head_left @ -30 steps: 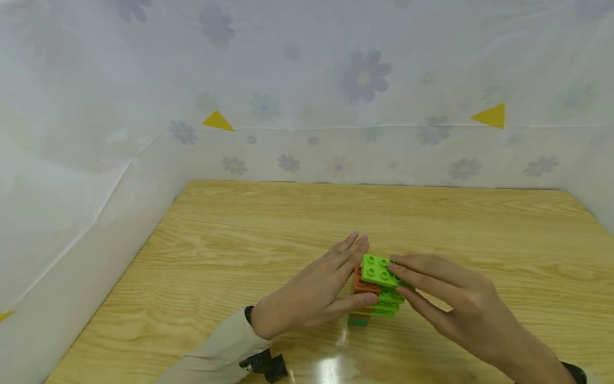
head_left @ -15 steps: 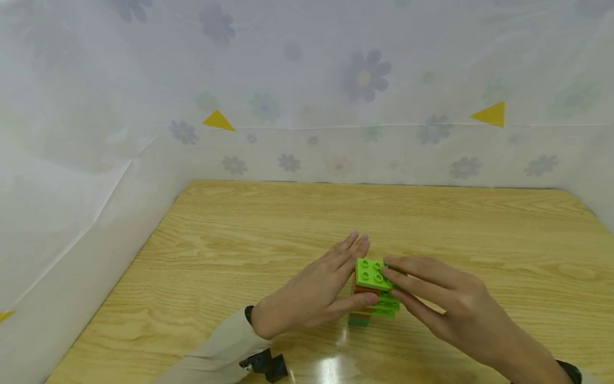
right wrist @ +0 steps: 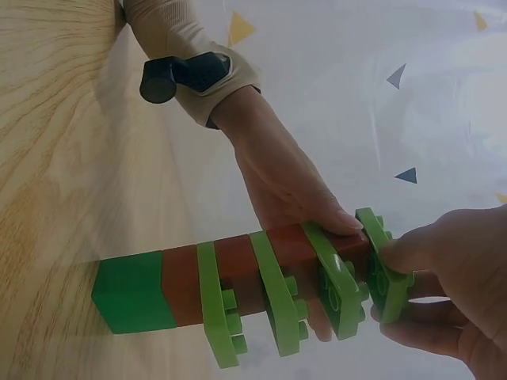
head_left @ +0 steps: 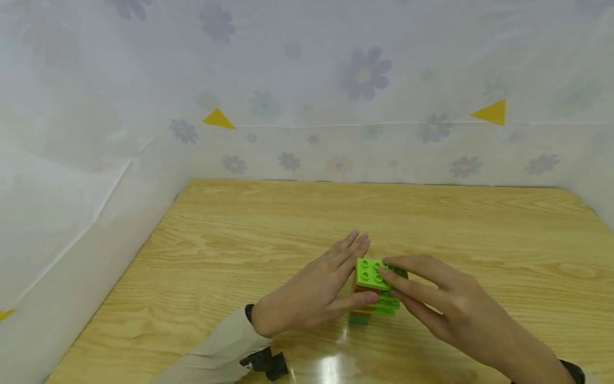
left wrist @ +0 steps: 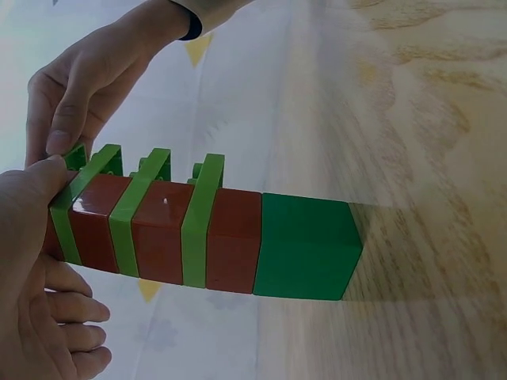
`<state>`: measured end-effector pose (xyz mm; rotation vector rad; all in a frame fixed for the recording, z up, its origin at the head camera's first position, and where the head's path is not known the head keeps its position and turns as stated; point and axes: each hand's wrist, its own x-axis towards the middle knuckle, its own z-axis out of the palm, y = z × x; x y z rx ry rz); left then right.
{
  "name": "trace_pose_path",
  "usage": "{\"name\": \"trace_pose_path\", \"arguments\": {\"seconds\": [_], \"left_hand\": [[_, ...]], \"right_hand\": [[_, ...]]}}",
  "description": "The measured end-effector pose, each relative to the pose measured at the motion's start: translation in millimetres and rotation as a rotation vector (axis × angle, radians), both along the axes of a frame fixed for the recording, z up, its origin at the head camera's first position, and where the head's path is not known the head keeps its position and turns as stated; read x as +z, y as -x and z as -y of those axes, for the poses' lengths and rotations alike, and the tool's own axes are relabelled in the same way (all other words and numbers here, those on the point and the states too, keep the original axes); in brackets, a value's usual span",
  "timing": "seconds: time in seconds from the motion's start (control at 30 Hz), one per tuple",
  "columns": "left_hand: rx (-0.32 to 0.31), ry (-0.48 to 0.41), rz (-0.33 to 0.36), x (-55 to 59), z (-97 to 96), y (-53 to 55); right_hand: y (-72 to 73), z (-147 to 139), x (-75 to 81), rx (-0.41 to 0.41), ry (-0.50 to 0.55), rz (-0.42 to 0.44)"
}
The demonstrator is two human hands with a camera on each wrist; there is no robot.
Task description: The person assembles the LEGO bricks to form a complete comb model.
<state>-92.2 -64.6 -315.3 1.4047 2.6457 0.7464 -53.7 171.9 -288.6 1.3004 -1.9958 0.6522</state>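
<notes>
A tower of toy building bricks stands upright on the wooden table, with a dark-green brick (left wrist: pixel 309 247) at its foot. Above that, reddish-brown bricks (left wrist: pixel 160 237) alternate with light-green plates (right wrist: pixel 279 305) whose studded ends jut out to the right. My left hand (head_left: pixel 314 290) holds the tower's upper part, thumb on the near side and straight fingers along the far side. My right hand (head_left: pixel 453 301) pinches the topmost light-green plate (head_left: pixel 368 273) between thumb and fingers. This plate lies over the top brown brick, its studs facing up; in the right wrist view it looks slightly tilted.
The wood-grain table (head_left: pixel 230 240) stretches around the tower. White flower-printed sheeting (head_left: pixel 312 80) with yellow triangles hangs at the back and sides. A black device (head_left: pixel 266 364) sits at the left sleeve.
My right hand has moved the top light-green plate left and down, lining it up over the brown brick. In the last half second both hands have barely moved.
</notes>
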Motion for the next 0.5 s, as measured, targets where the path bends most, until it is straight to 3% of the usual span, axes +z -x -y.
{"name": "trace_pose_path", "arguments": {"seconds": [0.17,0.4,0.5], "left_hand": [[-0.014,-0.031,-0.063,7.6,5.0,2.1],[-0.18,-0.284,-0.44,17.8,12.5,-0.6],[-0.236,-0.325,-0.543,17.6,13.3,-4.9]], "right_hand": [[-4.1,-1,3.0,-0.044,-0.076,0.028],[-6.8,-4,4.4,-0.095,-0.155,0.065],[-6.4,-4,3.8,-0.097,-0.149,0.047]]}}
